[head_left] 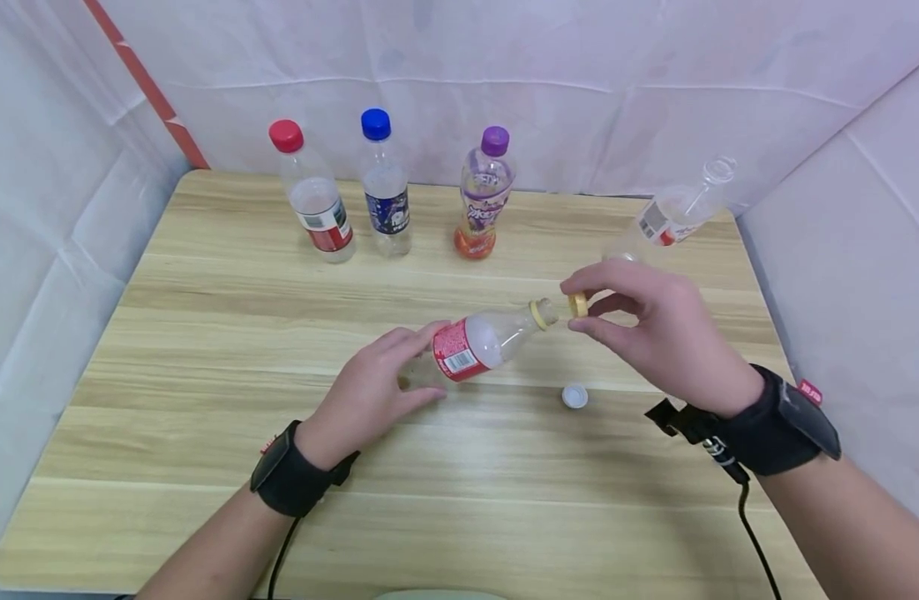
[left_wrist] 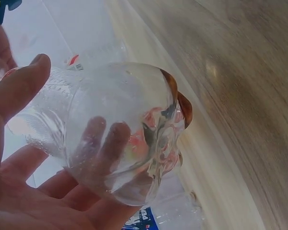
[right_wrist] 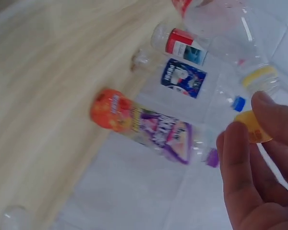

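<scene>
My left hand (head_left: 369,392) grips a clear plastic bottle (head_left: 496,333) with a red label round its lower half, lifted over the table and tilted so its neck points right. A yellow ring sits on its neck, and the mouth is uncovered. In the left wrist view the bottle's base (left_wrist: 158,143) shows, with fingers behind it and the thumb across its side. Between thumb and fingertips, my right hand (head_left: 657,321) pinches a yellow bottle cap (head_left: 578,305), just apart from the mouth. The same cap (right_wrist: 252,127) appears in the right wrist view, its hollow side hidden there.
Along the back stand a red-capped bottle (head_left: 320,208), a blue-capped bottle (head_left: 387,196) and a purple-capped bottle (head_left: 485,196). An uncapped clear bottle (head_left: 676,212) is at the back right, behind my right hand. A white cap (head_left: 575,396) lies on the wooden table (head_left: 204,375).
</scene>
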`<state>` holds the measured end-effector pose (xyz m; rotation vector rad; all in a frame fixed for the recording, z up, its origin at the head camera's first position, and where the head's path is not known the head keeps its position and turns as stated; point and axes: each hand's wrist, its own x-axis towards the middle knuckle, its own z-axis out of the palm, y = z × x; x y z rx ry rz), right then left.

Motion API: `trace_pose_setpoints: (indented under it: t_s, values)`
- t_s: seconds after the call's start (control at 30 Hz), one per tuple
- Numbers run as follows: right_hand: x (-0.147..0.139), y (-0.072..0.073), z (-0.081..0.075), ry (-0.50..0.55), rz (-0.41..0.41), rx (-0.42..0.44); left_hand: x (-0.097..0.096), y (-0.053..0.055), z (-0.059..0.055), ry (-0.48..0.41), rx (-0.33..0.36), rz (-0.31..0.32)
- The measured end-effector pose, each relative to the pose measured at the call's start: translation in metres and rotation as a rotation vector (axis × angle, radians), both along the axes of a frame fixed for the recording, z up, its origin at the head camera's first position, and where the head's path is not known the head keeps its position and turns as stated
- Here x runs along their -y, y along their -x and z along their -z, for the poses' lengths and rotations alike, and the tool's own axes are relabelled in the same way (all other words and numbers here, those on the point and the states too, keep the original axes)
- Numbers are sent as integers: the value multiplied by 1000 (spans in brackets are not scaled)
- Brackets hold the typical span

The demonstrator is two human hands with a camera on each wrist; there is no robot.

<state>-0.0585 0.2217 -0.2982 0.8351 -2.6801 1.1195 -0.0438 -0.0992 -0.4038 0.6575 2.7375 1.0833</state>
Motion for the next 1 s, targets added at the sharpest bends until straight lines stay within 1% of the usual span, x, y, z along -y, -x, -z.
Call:
trace_pose_setpoints:
  t_s: [0.1, 0.2, 0.3, 0.4, 0.5, 0.57, 0.63, 0.7, 0.77, 0.87, 1.0]
  values:
    - [-6, 2, 12, 1, 16, 125, 1, 0, 0, -8, 6, -4]
    - [-7, 4, 30, -79, 17, 230, 2, 1, 0, -12, 12, -11]
    - [-3, 6, 50, -190, -27, 279, 3, 1, -1, -12, 18, -15]
    - [4, 7, 69, -273, -103, 273, 4, 1, -1, -11, 21, -14]
    - [10, 9, 86, -299, -157, 281, 5, 1, -2, -8, 23, -16]
    - [14, 10, 98, -302, -160, 296, 5, 1, -1, -4, 26, -17]
    - [17, 10, 107, -311, -141, 305, 5, 1, 1, -1, 30, -17]
    - [21, 9, 113, -315, -125, 310, 6, 1, 3, -2, 26, -13]
    - [25, 6, 115, -303, -138, 312, 6, 2, 5, -6, 20, -9]
    - [36, -4, 118, -293, -212, 296, 7, 4, 7, -12, 7, -3]
    - [55, -21, 126, -335, -343, 222, 7, 7, 8, -15, -1, 0]
